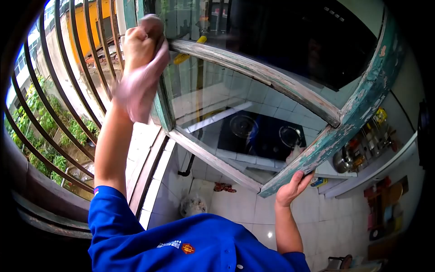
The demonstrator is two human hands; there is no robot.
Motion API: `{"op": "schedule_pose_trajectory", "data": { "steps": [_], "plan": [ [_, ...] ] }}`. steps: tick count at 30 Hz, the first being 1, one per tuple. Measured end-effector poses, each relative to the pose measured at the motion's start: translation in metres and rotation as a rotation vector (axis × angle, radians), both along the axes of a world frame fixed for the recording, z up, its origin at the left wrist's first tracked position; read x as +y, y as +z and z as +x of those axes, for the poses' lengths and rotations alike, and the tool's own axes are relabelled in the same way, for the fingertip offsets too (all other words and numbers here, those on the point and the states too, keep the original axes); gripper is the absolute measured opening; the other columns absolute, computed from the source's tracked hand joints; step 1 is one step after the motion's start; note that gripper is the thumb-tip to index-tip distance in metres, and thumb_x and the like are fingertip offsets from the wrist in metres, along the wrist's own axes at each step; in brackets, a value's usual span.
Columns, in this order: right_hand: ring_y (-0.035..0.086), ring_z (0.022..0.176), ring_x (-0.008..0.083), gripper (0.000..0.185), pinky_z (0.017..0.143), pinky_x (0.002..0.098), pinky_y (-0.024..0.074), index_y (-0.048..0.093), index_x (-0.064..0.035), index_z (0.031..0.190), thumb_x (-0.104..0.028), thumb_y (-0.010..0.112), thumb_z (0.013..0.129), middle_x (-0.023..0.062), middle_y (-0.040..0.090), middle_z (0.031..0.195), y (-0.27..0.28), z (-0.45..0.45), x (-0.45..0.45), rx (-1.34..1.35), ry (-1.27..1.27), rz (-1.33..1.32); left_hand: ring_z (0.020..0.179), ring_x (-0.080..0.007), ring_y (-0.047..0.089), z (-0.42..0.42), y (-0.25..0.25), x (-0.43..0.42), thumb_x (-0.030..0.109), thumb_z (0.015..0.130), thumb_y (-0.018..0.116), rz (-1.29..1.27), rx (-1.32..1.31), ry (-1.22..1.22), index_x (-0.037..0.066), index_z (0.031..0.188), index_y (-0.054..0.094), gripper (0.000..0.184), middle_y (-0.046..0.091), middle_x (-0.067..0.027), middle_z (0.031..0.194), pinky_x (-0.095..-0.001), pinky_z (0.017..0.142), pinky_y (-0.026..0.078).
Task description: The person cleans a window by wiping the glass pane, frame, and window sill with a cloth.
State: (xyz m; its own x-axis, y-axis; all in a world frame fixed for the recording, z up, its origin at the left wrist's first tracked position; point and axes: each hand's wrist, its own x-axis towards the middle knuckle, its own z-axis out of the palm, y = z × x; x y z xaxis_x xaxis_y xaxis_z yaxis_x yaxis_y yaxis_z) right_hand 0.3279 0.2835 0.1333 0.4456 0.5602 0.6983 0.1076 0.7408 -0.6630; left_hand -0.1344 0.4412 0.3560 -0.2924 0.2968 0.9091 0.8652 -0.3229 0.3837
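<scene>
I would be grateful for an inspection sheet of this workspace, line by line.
Surface: clear glass panes in a wooden window frame with peeling teal paint.
Job's things: soft pink cloth, blurred.
Clutter: shiny metal kitchenware; small dark red item on the floor, too small to identify.
Grip: left hand holds the cloth beside the frame's upright; right hand grasps its lower edge.
Cables: nothing seen.
Surroundings: black two-burner cooktop seen through glass; pale tiled floor.
</scene>
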Motion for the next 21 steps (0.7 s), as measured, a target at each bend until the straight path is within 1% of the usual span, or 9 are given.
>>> {"op": "schedule_pose_trajectory", "data": {
  "steps": [2, 3, 7, 10, 12, 13, 16, 17, 21],
  "plan": [
    [0.037, 0.133, 0.0271, 0.064, 0.111, 0.0365, 0.0270, 0.022, 0.0081, 0.147, -0.030, 0.047, 0.101, 0.0197, 0.034, 0.148, 0.001, 0.000, 0.001, -0.009, 0.005, 0.002, 0.110, -0.0333, 0.054, 0.057, 0.014, -0.040, 0.044, 0.092, 0.062, -0.175, -0.012, -0.039, 0.000, 0.094, 0.065, 0.044, 0.055, -0.0213, 0.118, -0.0413, 0.095, 0.044],
    [0.037, 0.133, 0.0270, 0.064, 0.111, 0.0365, 0.0273, 0.023, 0.0079, 0.147, -0.030, 0.047, 0.101, 0.0196, 0.034, 0.148, 0.000, 0.001, 0.002, -0.013, 0.008, 0.007, 0.117, -0.0357, 0.052, 0.060, 0.008, -0.038, 0.057, 0.091, 0.058, -0.136, 0.045, -0.006, 0.000, 0.107, 0.067, 0.059, 0.053, -0.0233, 0.122, -0.0427, 0.097, 0.043],
    [0.038, 0.133, 0.0268, 0.065, 0.111, 0.0369, 0.0275, 0.023, 0.0078, 0.147, -0.031, 0.048, 0.101, 0.0192, 0.034, 0.148, -0.001, 0.003, 0.001, -0.014, 0.012, 0.004, 0.119, -0.0394, 0.053, 0.062, 0.005, -0.051, 0.054, 0.085, 0.065, -0.155, 0.237, 0.049, 0.005, 0.116, 0.067, 0.058, 0.050, -0.0263, 0.127, -0.0442, 0.101, 0.044],
    [0.038, 0.133, 0.0269, 0.066, 0.111, 0.0370, 0.0273, 0.023, 0.0079, 0.147, -0.031, 0.048, 0.101, 0.0191, 0.034, 0.148, 0.001, 0.001, -0.001, 0.004, 0.001, 0.000, 0.121, -0.0372, 0.051, 0.044, 0.009, -0.056, 0.040, 0.083, 0.074, -0.263, 0.270, -0.160, 0.003, 0.122, 0.063, 0.055, 0.047, -0.0234, 0.132, -0.0415, 0.104, 0.042],
    [0.039, 0.133, 0.0274, 0.064, 0.111, 0.0375, 0.0283, 0.024, 0.0069, 0.147, -0.029, 0.048, 0.101, 0.0189, 0.035, 0.147, -0.001, 0.003, 0.000, -0.005, -0.002, 0.004, 0.124, -0.0340, 0.049, 0.032, 0.012, -0.057, 0.024, 0.077, 0.080, -0.300, 0.318, -0.285, 0.004, 0.127, 0.059, 0.057, 0.045, -0.0198, 0.135, -0.0380, 0.107, 0.040],
    [0.040, 0.133, 0.0278, 0.062, 0.111, 0.0381, 0.0294, 0.024, 0.0060, 0.147, -0.027, 0.048, 0.101, 0.0188, 0.036, 0.147, -0.002, 0.004, 0.001, -0.015, -0.007, 0.010, 0.124, -0.0322, 0.050, 0.028, 0.012, -0.055, 0.008, 0.072, 0.080, -0.285, 0.327, -0.249, 0.005, 0.127, 0.059, 0.059, 0.047, -0.0173, 0.134, -0.0359, 0.107, 0.040],
    [0.040, 0.132, 0.0275, 0.062, 0.110, 0.0377, 0.0312, 0.024, 0.0058, 0.147, -0.027, 0.048, 0.101, 0.0186, 0.037, 0.146, -0.004, 0.006, 0.000, 0.016, 0.019, 0.000, 0.122, -0.0333, 0.051, 0.024, 0.010, -0.053, -0.001, 0.068, 0.074, -0.246, 0.340, -0.180, 0.005, 0.126, 0.060, 0.059, 0.051, -0.0175, 0.129, -0.0358, 0.105, 0.041],
    [0.040, 0.132, 0.0275, 0.062, 0.110, 0.0377, 0.0312, 0.024, 0.0058, 0.147, -0.027, 0.048, 0.101, 0.0186, 0.037, 0.146, -0.004, 0.006, 0.000, 0.018, 0.021, 0.001, 0.115, -0.0325, 0.058, 0.026, 0.009, -0.051, -0.006, 0.066, 0.067, -0.160, 0.324, -0.162, 0.003, 0.120, 0.063, 0.055, 0.059, -0.0164, 0.119, -0.0347, 0.100, 0.046],
    [0.037, 0.134, 0.0274, 0.069, 0.112, 0.0370, 0.0262, 0.021, 0.0078, 0.148, -0.033, 0.049, 0.100, 0.0196, 0.033, 0.148, -0.001, 0.003, -0.002, 0.019, 0.035, -0.025, 0.101, -0.0294, 0.065, 0.051, 0.010, -0.055, -0.008, 0.068, 0.063, -0.137, 0.208, -0.182, 0.000, 0.108, 0.067, 0.041, 0.066, -0.0138, 0.107, -0.0330, 0.091, 0.051]
  ]
}}
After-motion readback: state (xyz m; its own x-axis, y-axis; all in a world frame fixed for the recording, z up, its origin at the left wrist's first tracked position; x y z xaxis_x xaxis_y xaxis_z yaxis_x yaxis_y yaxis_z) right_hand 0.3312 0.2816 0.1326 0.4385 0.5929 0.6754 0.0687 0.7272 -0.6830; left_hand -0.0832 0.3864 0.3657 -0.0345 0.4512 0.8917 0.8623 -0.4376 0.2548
